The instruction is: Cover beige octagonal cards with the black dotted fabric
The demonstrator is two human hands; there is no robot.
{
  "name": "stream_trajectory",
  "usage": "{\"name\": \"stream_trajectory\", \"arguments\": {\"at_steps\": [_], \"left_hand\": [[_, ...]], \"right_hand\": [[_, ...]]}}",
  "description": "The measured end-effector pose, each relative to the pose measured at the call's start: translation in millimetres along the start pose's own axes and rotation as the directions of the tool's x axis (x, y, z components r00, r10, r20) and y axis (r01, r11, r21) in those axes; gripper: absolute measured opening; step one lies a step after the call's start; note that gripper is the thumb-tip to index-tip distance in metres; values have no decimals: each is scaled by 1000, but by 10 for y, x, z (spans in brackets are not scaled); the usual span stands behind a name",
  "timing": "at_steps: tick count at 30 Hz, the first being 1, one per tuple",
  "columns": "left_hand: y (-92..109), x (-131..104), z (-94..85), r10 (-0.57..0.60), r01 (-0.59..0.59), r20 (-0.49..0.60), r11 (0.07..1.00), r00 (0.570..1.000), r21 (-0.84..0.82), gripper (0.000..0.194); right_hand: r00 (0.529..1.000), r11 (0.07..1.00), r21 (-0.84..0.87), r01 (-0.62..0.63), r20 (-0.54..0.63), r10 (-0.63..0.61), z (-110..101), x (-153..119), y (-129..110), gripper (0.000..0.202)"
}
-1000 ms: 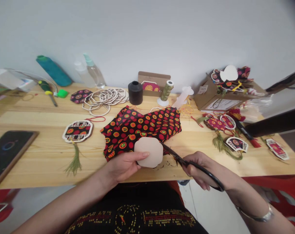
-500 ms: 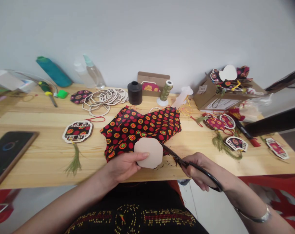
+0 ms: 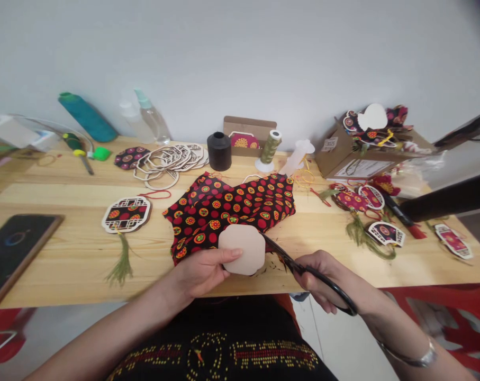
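My left hand (image 3: 208,270) pinches a pale, round-cornered card (image 3: 243,250), thumb on top. Under and behind the card spreads black fabric with red and orange flower dots (image 3: 232,203). My right hand (image 3: 321,280) is wrapped round the handles of black scissors (image 3: 285,256). Their blades point up and left, with the tip at the card's right edge beside the fabric. Small dark scraps (image 3: 273,264) lie on the wood under the blades.
A phone (image 3: 19,254) and a tasselled ornament (image 3: 127,214) lie left. Along the back stand a black spool (image 3: 219,151), a green thread cone (image 3: 270,148) and a filled cardboard box (image 3: 335,151). More ornaments (image 3: 386,234) lie right, near a black pole (image 3: 450,196).
My right hand and the scissor handles have shifted slightly left and down. The card, fabric and left hand look nearly the same.
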State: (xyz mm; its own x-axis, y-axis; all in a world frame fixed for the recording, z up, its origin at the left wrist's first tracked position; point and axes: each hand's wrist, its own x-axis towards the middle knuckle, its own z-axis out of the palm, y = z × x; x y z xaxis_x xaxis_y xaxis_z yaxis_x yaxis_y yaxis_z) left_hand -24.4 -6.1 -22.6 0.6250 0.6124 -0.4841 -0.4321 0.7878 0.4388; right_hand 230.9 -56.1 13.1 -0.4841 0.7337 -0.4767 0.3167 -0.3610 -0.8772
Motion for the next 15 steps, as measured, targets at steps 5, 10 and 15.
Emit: {"name": "stream_trajectory", "arguments": {"at_steps": [5,10,15], "left_hand": [[-7,6,-24,6,-6,15,1000,1000,9,56],[-22,8,-47,2,-3,72,1000,997,13,53],[-28,14,-41,2,-2,48,1000,999,9,53]], "right_hand": [[1000,997,-79,-10,-8,9,36,2,-57,57],[1000,989,-146,26,-9,-27,57,-15,-110,58],[1000,993,-120,17,8,-16,51,-8,-85,57]]}}
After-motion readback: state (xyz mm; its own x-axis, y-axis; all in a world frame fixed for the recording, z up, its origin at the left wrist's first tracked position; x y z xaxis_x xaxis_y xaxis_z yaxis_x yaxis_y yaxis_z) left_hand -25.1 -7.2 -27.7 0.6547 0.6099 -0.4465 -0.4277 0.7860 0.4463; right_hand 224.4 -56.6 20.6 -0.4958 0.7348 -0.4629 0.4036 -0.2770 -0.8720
